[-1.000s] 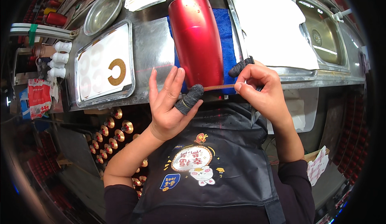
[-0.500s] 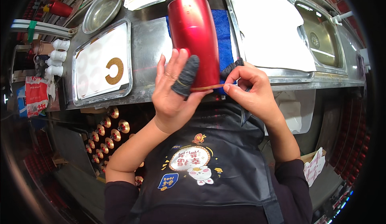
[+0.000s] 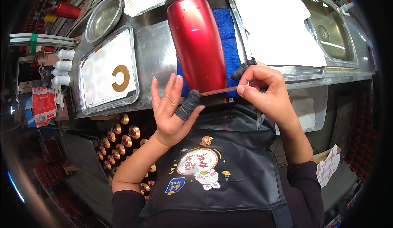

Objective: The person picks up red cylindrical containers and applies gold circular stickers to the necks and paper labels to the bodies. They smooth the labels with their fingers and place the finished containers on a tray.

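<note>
A glossy red bottle [image 3: 198, 44] lies on its side on a blue cloth [image 3: 230, 44], neck away from me and base toward me. Along its base edge runs a thin brownish-gold strip [image 3: 219, 91]. My right hand [image 3: 268, 91] pinches the strip's right end between thumb and finger. Below that palm a slim pointed tool [image 3: 259, 119] sticks out, its kind unclear. My left hand [image 3: 170, 111] is open, fingers spread, left of the base. Its finger in a dark grey cover is by the strip's left end; whether they touch I cannot tell.
On the left, a metal tray [image 3: 136, 70] holds a white sheet with a gold C-shaped piece [image 3: 120, 78]. A metal bowl [image 3: 103, 18] stands behind it. White sheets [image 3: 282, 27] and a sink [image 3: 327, 27] are on the right. Several gold-red caps [image 3: 118, 148] stand below the counter.
My left hand has come off the bottle's side, down toward its base. My right hand has shifted slightly right with the strip's end. The bottle's base has turned slightly right.
</note>
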`<state>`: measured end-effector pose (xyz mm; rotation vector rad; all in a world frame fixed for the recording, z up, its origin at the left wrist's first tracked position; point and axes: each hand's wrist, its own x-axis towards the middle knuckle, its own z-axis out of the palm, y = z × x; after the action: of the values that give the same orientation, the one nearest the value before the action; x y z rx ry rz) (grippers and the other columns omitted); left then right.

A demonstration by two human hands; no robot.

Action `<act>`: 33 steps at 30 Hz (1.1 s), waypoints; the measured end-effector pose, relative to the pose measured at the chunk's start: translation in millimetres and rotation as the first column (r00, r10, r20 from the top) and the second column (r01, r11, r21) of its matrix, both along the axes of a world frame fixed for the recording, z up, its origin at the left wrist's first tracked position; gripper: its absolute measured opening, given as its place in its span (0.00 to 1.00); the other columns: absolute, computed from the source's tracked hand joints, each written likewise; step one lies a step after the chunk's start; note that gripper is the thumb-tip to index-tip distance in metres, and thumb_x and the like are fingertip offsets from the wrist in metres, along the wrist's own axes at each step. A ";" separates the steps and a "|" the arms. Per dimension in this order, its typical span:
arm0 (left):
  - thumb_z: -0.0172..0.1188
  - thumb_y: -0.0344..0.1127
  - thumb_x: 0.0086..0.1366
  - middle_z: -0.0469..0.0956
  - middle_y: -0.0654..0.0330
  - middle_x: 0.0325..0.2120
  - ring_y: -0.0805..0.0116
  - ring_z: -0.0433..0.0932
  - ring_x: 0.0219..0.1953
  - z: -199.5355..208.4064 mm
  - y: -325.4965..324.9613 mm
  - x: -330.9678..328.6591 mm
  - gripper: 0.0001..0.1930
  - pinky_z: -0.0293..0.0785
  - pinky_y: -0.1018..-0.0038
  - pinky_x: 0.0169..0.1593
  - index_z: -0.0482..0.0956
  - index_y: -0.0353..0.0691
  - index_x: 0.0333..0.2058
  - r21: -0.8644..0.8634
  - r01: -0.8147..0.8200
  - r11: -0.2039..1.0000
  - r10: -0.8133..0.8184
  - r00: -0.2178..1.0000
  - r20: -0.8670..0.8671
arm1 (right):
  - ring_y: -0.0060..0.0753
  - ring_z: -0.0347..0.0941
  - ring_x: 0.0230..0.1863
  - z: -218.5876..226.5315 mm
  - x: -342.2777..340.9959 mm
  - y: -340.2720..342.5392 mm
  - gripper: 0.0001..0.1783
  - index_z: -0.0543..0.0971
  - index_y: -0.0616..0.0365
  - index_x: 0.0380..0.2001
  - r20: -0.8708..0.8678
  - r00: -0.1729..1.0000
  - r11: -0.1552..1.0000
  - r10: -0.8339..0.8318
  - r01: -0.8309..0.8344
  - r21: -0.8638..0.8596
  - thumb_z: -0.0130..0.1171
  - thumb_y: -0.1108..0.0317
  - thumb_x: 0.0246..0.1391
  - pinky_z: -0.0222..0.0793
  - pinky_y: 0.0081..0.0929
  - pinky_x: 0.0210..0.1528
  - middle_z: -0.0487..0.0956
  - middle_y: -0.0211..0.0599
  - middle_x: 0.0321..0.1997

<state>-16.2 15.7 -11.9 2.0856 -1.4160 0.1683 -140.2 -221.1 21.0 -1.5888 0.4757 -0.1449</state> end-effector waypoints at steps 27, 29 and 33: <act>0.78 0.30 0.51 0.72 0.41 0.63 0.38 0.70 0.65 2.9 0.6 -0.3 0.28 0.58 0.36 0.67 0.81 0.26 0.50 -0.096 -0.026 0.995 0.017 0.996 -0.091 | 0.08 0.68 0.24 -6.2 6.1 4.7 0.06 0.79 0.62 0.28 0.019 0.996 0.988 0.084 -0.086 0.131 0.65 0.72 0.55 0.60 0.12 0.27 0.78 0.26 0.30; 0.78 0.30 0.50 0.72 0.41 0.63 0.37 0.70 0.65 2.1 3.7 -0.9 0.25 0.56 0.34 0.66 0.83 0.30 0.48 -0.028 -0.031 0.999 0.029 0.996 -0.084 | 0.08 0.68 0.25 -5.9 5.2 3.2 0.05 0.78 0.62 0.28 0.022 0.996 0.986 0.082 -0.085 0.141 0.64 0.73 0.55 0.61 0.12 0.27 0.78 0.26 0.31; 0.78 0.30 0.49 0.73 0.42 0.62 0.38 0.72 0.63 2.4 0.3 2.1 0.22 0.55 0.33 0.66 0.86 0.37 0.45 -0.011 0.006 1.000 -0.006 1.000 0.014 | 0.08 0.66 0.27 -8.1 4.4 1.7 0.06 0.78 0.62 0.26 0.002 0.999 0.976 0.046 -0.045 0.215 0.65 0.75 0.53 0.59 0.11 0.29 0.73 0.24 0.31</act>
<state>-14.1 16.0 -9.6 2.0750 -1.4266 0.1882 -135.8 -219.5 12.9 -1.3868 0.4416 -0.0539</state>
